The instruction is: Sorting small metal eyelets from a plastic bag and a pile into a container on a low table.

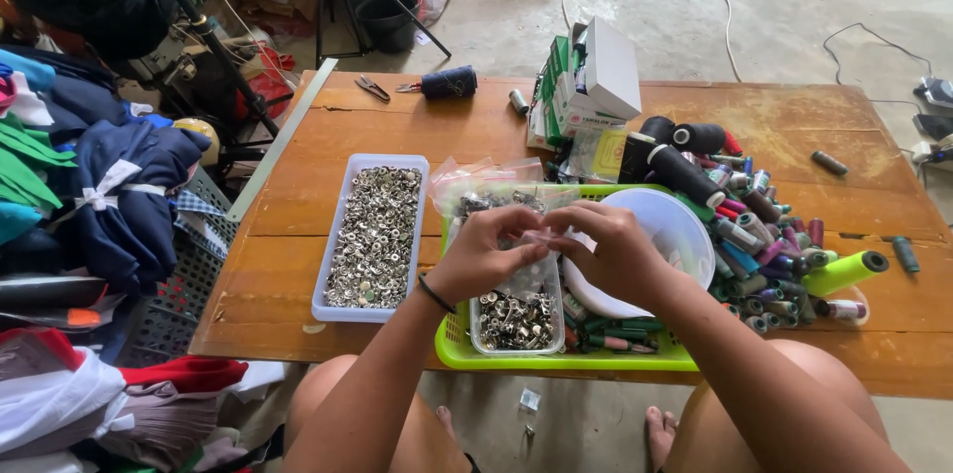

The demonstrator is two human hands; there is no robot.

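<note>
Two hands meet over a lime-green basket [556,358] at the near edge of the wooden table [328,140], and between them sits a small clear plastic bag [564,238], thin and see-through, with little visible inside it. The left hand [483,253], a dark band at its wrist, pinches the bag's left edge with curled fingers; the right hand [608,247] closes on its right edge, fingertips nearly touching the other's. The bag hangs just above a clear tub of metal fasteners [516,314], which stands in the basket's left part.

From the left: a heap of clothes [89,185] in blue, green and red lies beside the table. On the table a long pale tray [373,235] is filled with small silvery metal pieces, just beside the basket. Behind it lie scissors [372,88] and a dark spool [449,83]. More clear bags [476,180] lie crumpled behind the hands. A white bowl [667,235] rests in the basket's right part, partly hidden by the right hand. Small boxes [591,86] stand stacked farther back. To the right, a pile of thread spools [764,245] in many colours crowds against the basket, with a bright green cone [844,272] at its edge.
</note>
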